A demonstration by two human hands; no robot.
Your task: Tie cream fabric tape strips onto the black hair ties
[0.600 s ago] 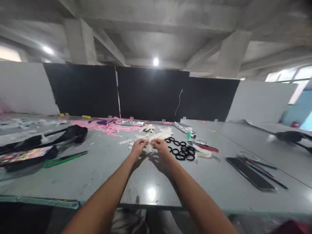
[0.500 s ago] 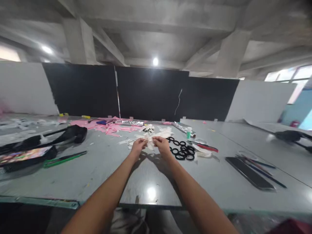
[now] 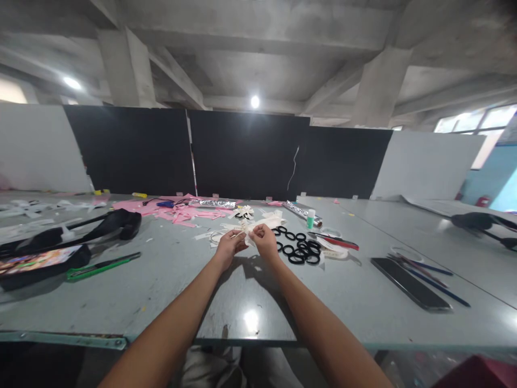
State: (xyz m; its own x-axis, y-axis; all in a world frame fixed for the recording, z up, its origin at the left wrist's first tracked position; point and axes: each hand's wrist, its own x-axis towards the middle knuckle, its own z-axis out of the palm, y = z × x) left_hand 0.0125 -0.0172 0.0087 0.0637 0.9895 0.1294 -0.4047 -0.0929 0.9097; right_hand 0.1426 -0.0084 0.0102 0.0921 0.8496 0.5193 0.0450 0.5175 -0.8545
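My left hand (image 3: 231,248) and my right hand (image 3: 264,240) are close together over the middle of the table, fingers pinched on a ruffled white cloth piece (image 3: 247,235). The fingers hide much of it. Just beyond lies a similar white frilled piece (image 3: 244,210) with some black showing under it. Loose white cloth strips (image 3: 273,219) lie behind my right hand. To the right of that hand is a group of several black hair ties (image 3: 301,252), some overlapping.
Right of the hair ties are red-handled scissors (image 3: 339,242), a green glue stick (image 3: 311,219) and a dark phone (image 3: 410,283) beside pens. On the left lie a green cutter (image 3: 103,267), a black strap (image 3: 109,223) and pink cloth scraps (image 3: 177,214). A black partition (image 3: 250,156) stands behind.
My right hand has turned slightly and moved in toward my left at the white cloth piece. The whole view has shifted a little. Both hands keep their grip.
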